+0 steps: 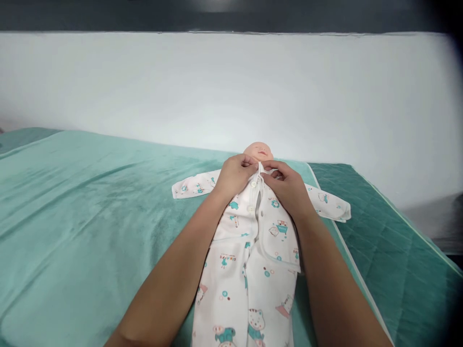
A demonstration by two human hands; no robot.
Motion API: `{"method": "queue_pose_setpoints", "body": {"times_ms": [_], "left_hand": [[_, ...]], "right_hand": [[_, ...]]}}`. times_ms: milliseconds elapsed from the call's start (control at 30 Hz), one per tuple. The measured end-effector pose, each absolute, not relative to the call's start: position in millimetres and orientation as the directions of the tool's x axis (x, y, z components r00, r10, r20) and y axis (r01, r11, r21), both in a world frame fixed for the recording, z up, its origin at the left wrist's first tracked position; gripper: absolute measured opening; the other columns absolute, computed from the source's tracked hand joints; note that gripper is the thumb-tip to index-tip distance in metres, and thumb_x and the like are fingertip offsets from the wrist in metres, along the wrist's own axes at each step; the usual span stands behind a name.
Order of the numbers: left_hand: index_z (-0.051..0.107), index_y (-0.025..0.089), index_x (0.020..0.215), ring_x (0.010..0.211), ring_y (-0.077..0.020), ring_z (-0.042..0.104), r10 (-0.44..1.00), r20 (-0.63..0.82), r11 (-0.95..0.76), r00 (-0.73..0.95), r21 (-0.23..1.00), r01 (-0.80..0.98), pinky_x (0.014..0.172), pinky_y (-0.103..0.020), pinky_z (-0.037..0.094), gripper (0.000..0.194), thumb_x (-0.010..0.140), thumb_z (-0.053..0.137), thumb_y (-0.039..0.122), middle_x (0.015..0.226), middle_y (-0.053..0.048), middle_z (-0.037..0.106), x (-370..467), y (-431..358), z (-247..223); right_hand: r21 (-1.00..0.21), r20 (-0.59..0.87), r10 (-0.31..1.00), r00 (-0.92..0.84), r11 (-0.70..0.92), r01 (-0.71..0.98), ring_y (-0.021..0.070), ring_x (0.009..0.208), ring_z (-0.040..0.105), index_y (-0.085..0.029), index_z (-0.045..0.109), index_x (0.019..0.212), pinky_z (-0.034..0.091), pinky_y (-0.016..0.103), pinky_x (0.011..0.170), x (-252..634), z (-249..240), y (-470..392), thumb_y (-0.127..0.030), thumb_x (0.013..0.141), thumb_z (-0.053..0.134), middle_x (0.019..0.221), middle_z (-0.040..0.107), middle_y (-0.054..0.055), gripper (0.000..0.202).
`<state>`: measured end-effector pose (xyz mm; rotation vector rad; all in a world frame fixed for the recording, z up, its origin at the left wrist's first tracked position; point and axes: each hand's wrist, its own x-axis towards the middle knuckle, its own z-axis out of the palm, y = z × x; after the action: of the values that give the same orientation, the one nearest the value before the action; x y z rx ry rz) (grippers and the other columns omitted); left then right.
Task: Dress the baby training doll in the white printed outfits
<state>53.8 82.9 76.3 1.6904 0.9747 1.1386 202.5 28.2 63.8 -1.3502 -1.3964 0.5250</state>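
Below the doll's head at twelve o'clock, the left hand at eight and right hand at four are pinching the shirt at its collar, ideally holding both edges level.

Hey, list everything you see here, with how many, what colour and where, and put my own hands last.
doll: one, pinkish head showing, beyond the hands
jacket: one, white with coloured prints, below the doll's head, sleeves spread to both sides
buttons: at least two, whitish, along the jacket's front opening
trousers: one pair, white with coloured prints, nearest the camera
blanket: one, light green, under the clothes and across the left
quilted cover: one, darker green, right
wall: one, white, behind
band: one, dark grey, top
left hand: one, bare, at the jacket's collar
right hand: one, bare, at the collar
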Motion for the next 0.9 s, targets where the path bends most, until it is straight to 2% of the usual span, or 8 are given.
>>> {"method": "queue_pose_setpoints", "body": {"times_ms": [133, 233, 367, 633, 900], "left_hand": [[0.065, 0.016, 0.083, 0.081, -0.0161, 0.065, 0.932, 0.206, -0.245, 0.298, 0.965, 0.098, 0.075, -0.029, 0.047, 0.009, 0.08, 0.065, 0.025, 0.088, -0.006, 0.071, 51.6, 82.5, 79.3], [0.065, 0.017, 0.087, 0.086, -0.0172, 0.066, 0.93, 0.188, -0.222, 0.315, 0.972, 0.075, 0.079, -0.03, 0.048, 0.016, 0.08, 0.068, 0.031, 0.095, -0.007, 0.072, 49.8, 81.5, 80.4], [0.064, 0.019, 0.091, 0.089, -0.0182, 0.065, 0.937, 0.173, -0.214, 0.302, 0.971, 0.108, 0.081, -0.033, 0.048, 0.027, 0.074, 0.076, 0.036, 0.097, -0.007, 0.07, 49.2, 78.8, 82.8], [0.058, 0.02, 0.093, 0.07, -0.0123, 0.06, 0.953, 0.076, -0.084, 0.292, 0.996, 0.013, 0.073, -0.03, 0.047, 0.028, 0.071, 0.074, 0.013, 0.077, 0.001, 0.063, 50.0, 71.5, 91.6], [0.057, 0.019, 0.097, 0.076, -0.0141, 0.063, 0.944, 0.069, -0.053, 0.323, 0.997, -0.058, 0.074, -0.031, 0.048, 0.034, 0.069, 0.066, 0.002, 0.083, -0.002, 0.065, 50.8, 73.8, 88.9]], "right_hand": [[-0.864, 0.372, 0.909, 0.189, 0.265, 0.427, 0.0144, 0.075, 0.05, -0.026, 0.071, 0.106, 0.044, 0.034, 0.078, 203.8, 62.4, 29.0, -0.028, 0.077, 0.066, 0.103, 0.065, 0.002, 0.029], [-0.849, 0.391, 0.904, 0.175, 0.28, 0.447, 0.0152, 0.077, 0.051, -0.027, 0.071, 0.107, 0.044, 0.035, 0.078, 204.2, 60.3, 29.9, -0.029, 0.078, 0.065, 0.103, 0.065, 0.002, 0.029], [-0.811, 0.444, 0.883, 0.151, 0.325, 0.487, 0.0159, 0.08, 0.052, -0.027, 0.071, 0.106, 0.045, 0.035, 0.08, 202.9, 59.8, 30.2, -0.026, 0.079, 0.063, 0.102, 0.063, 0.002, 0.028], [-0.826, 0.434, 0.879, 0.2, 0.299, 0.478, 0.0167, 0.078, 0.052, -0.024, 0.071, 0.098, 0.045, 0.035, 0.077, 200.8, 60.3, 30.5, -0.028, 0.076, 0.065, 0.099, 0.066, 0.003, 0.022], [-0.856, 0.384, 0.89, 0.246, 0.243, 0.457, 0.0164, 0.076, 0.054, -0.023, 0.071, 0.098, 0.045, 0.034, 0.075, 199.5, 62.7, 29.1, -0.03, 0.074, 0.066, 0.096, 0.067, 0.003, 0.025]]}}
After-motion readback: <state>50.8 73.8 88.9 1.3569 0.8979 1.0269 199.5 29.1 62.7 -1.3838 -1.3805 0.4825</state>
